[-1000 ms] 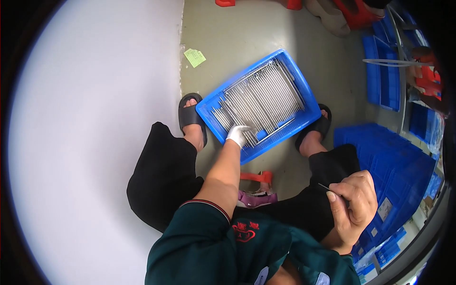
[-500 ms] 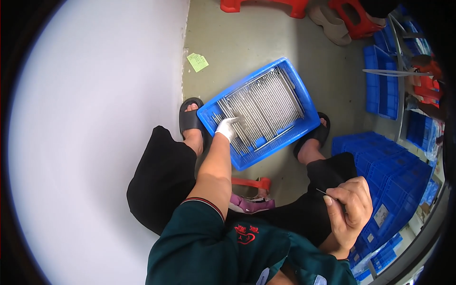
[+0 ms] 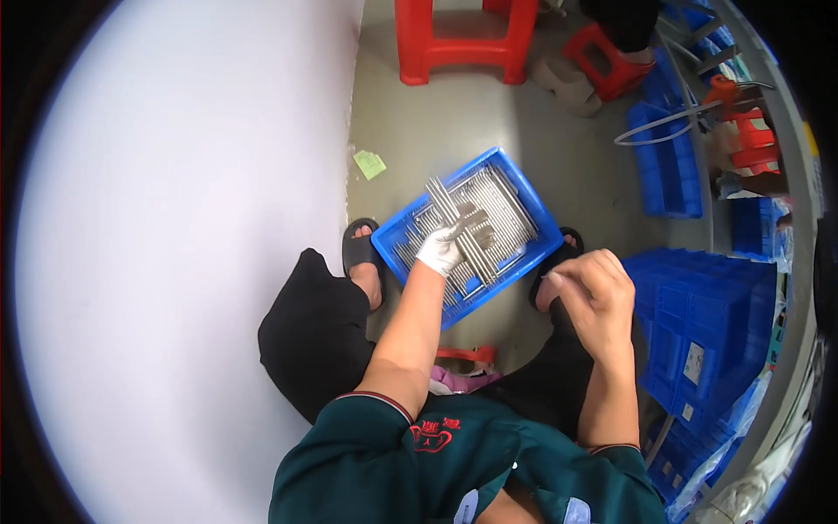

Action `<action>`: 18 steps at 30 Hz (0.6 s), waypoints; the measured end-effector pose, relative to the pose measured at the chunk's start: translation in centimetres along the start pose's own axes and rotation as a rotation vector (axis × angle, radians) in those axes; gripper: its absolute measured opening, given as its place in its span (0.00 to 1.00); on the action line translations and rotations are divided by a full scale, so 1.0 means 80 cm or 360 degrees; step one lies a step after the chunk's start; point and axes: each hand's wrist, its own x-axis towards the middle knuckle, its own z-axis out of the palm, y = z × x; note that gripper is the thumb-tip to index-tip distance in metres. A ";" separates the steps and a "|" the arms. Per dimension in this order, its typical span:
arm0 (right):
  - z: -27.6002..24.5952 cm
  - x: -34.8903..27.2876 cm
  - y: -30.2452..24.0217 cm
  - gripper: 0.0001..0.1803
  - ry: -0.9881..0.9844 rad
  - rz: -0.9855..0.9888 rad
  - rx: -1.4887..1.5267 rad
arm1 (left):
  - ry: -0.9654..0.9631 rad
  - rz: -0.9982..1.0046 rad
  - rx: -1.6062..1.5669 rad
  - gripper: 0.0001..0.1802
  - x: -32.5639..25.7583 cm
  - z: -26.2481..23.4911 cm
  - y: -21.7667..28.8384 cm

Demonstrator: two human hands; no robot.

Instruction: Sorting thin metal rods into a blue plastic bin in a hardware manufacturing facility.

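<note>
My left hand, in a white glove with dark fingertips, is closed around a small bundle of thin metal rods. It lifts them over a blue plastic bin on the floor between my feet. Many more silvery metal rods lie side by side inside the bin, partly covered by my hand and the bundle. Bare and raised to the right of the bin, my right hand has thumb and fingers pinched together. Whatever it may hold is too small to make out.
White wall on the left; a greenish paper slip lies beside it. Red plastic stools stand beyond the bin, near another person's shoe. Stacked blue crates and a shelf line the right side.
My left hand has taken up a bundle of rods and raised it from the bin. My right hand has moved forward and left; the thin rod at its fingertips no longer shows clearly.
</note>
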 end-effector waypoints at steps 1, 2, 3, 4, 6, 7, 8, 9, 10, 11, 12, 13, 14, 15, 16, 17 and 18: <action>0.002 -0.002 0.004 0.05 0.0057 0.0041 0.0033 | -0.0014 -0.0005 0.0064 0.28 0.004 0.033 0.000; 0.003 -0.004 0.006 0.05 0.0113 0.0076 0.0069 | -0.0031 -0.0005 0.0130 0.28 0.006 0.067 0.000; 0.003 -0.006 0.005 0.03 0.0157 0.0132 0.0125 | -0.0077 -0.0006 0.0148 0.28 0.006 0.096 0.002; 0.005 -0.006 0.004 0.03 0.0178 0.0272 0.0236 | -0.0097 0.0027 0.0187 0.28 0.004 0.119 0.003; 0.009 -0.004 -0.002 0.04 0.0210 0.0549 0.0496 | -0.0090 0.0100 0.0259 0.28 -0.006 0.160 0.007; 0.011 -0.004 0.000 0.05 0.0256 0.0546 0.0612 | -0.0103 0.0104 0.0237 0.28 -0.009 0.182 0.004; 0.015 -0.004 0.004 0.05 0.0299 0.0541 0.0728 | -0.0114 0.0107 0.0213 0.28 -0.011 0.202 0.001; 0.021 -0.006 0.011 0.05 0.0324 0.0526 0.0874 | -0.0112 0.0099 0.0228 0.29 -0.016 0.221 0.001; 0.028 -0.006 0.010 0.05 0.0321 0.0547 0.1016 | -0.0076 0.0120 0.0237 0.29 -0.020 0.233 0.001; 0.035 -0.006 0.009 0.05 0.0314 0.0568 0.1156 | -0.0038 0.0140 0.0244 0.29 -0.025 0.244 0.002; 0.043 -0.004 0.010 0.05 0.0278 0.0565 0.1229 | -0.0080 0.0113 0.0211 0.29 -0.030 0.252 0.005; 0.048 -0.003 0.012 0.05 0.0249 0.0510 0.1248 | -0.0057 0.0122 0.0197 0.29 -0.034 0.262 0.004; 0.050 -0.003 0.016 0.05 0.0221 0.0456 0.1264 | -0.0033 0.0130 0.0181 0.28 -0.036 0.272 0.003; 0.049 -0.001 0.011 0.04 0.0193 0.0480 0.1324 | 0.0004 0.0144 0.0190 0.28 -0.043 0.284 0.002; 0.047 0.001 0.006 0.05 0.0193 0.0502 0.1353 | 0.0091 0.0136 0.0095 0.23 -0.047 0.295 0.004; 0.045 0.003 0.004 0.05 0.0191 0.0481 0.1355 | 0.0164 0.0126 0.0019 0.22 -0.051 0.306 0.005; 0.042 0.005 0.002 0.05 0.0216 0.0488 0.1358 | 0.0238 0.0119 -0.0057 0.20 -0.055 0.317 0.008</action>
